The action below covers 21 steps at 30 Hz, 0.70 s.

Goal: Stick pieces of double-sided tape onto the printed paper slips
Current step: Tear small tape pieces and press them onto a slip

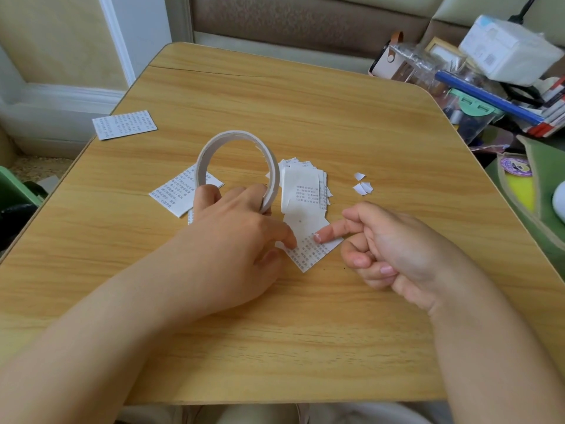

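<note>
I am watching from afar through the head camera as the left hand [232,228] is gripping the roll of double-sided tape [237,168], fingers curled round its lower rim so the ring is standing upright on edge above the wooden table [305,111]; the same hand's forefinger is reaching down and pinning the near slip [308,244] at its left edge. The right hand [403,249] is pointing — its forefinger is stretched out and its tip is pressing on the printed face of that slip, while the other fingers are curled into the palm and holding nothing.

The slip is lying flat near the table's middle, between the two hands; just behind it a stack of slips [302,188] is fanning out, another slip [180,191] is lying partly under the roll, and a larger printed sheet [124,123] is sitting well apart at the far left. A few white scraps [362,185] are lying to the right of the stack — peeled backing, I am guessing.

I am judging the slips to be thin, light and ready to slide or curl, so they are wanting a fingertip flat on them rather than a pinch; the roll is stiff enough to take by its rim, and its tacky end is likely to cling to skin.
</note>
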Each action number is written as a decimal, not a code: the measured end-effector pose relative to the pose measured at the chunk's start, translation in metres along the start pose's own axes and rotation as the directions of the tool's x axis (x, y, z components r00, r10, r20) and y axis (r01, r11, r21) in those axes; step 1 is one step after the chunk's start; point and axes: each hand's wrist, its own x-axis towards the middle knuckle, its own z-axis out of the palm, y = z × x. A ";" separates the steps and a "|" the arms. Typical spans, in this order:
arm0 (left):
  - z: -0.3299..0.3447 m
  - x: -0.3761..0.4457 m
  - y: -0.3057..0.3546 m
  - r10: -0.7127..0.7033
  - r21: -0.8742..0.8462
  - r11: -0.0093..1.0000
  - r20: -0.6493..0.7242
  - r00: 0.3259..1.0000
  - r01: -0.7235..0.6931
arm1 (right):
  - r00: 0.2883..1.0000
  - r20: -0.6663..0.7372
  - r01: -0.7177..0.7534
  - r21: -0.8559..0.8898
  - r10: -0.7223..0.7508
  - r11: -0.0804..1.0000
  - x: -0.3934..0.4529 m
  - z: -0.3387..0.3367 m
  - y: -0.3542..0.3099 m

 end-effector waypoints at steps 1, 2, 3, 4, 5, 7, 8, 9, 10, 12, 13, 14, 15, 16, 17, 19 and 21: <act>0.001 0.000 0.000 0.005 0.005 1.000 -0.007 1.000 -0.005 | 1.000 -0.002 0.004 -0.005 -0.004 1.000 0.000 0.000 0.000; 0.001 0.000 0.000 0.011 0.012 1.000 -0.015 1.000 -0.010 | 1.000 -0.003 0.006 -0.010 -0.006 1.000 0.000 0.000 0.000; 0.002 0.000 0.000 0.016 0.017 1.000 -0.022 1.000 -0.015 | 1.000 -0.004 0.007 -0.014 -0.007 1.000 0.000 0.000 0.000; 0.002 0.000 0.000 0.019 0.020 1.000 -0.030 0.999 -0.018 | 1.000 -0.005 0.008 -0.019 -0.008 1.000 0.000 0.000 0.000; 0.002 0.000 0.000 0.020 0.020 1.000 -0.035 0.999 -0.019 | 1.000 -0.007 0.009 -0.023 -0.009 1.000 -0.001 0.000 0.000; 0.002 0.000 0.000 0.020 0.023 1.000 -0.042 0.999 -0.019 | 1.000 -0.011 0.013 -0.028 -0.013 1.000 -0.001 0.001 0.000; 0.002 0.000 0.000 0.021 0.028 0.999 -0.045 0.999 -0.020 | 1.000 -0.013 0.015 -0.031 -0.016 0.999 0.000 0.001 0.000; 0.002 0.000 0.000 0.024 0.034 0.999 -0.047 0.999 -0.022 | 1.000 -0.017 0.017 -0.035 -0.018 0.999 0.000 0.001 0.000; 0.003 0.000 0.000 0.026 0.042 0.999 -0.049 0.998 -0.024 | 1.000 -0.022 0.019 -0.037 -0.020 0.999 0.000 0.000 0.000; 0.003 0.001 0.000 0.029 0.048 0.999 -0.055 0.998 -0.026 | 0.999 -0.027 0.023 -0.020 -0.023 1.000 -0.001 -0.001 0.000; 0.003 0.001 0.000 0.027 0.044 0.999 -0.056 0.998 -0.024 | 1.000 -0.022 0.022 -0.001 -0.022 1.000 -0.001 -0.003 0.000; 0.003 0.001 0.000 0.025 0.038 0.999 -0.055 0.998 -0.022 | 1.000 -0.010 0.019 0.019 -0.019 1.000 -0.003 -0.004 0.000; 0.003 0.001 0.000 0.022 0.031 0.999 -0.052 0.998 -0.020 | 1.000 0.006 0.015 0.038 -0.015 0.999 -0.004 -0.005 -0.001; 0.002 0.001 0.000 0.019 0.026 0.999 -0.050 0.999 -0.018 | 1.000 0.023 0.011 0.053 -0.012 0.999 -0.005 -0.005 -0.001; 0.002 0.002 -0.001 0.019 0.024 1.000 -0.048 0.999 -0.018 | 0.999 0.039 0.007 0.062 -0.009 0.998 -0.006 -0.005 -0.002; 0.003 0.002 -0.001 0.024 0.029 0.999 -0.051 0.998 -0.023 | 0.999 0.054 0.001 0.053 -0.003 0.999 -0.006 -0.002 -0.002; 0.004 0.002 -0.001 0.029 0.033 0.999 -0.060 0.998 -0.027 | 0.999 0.041 0.006 0.016 -0.006 1.000 -0.004 0.000 -0.001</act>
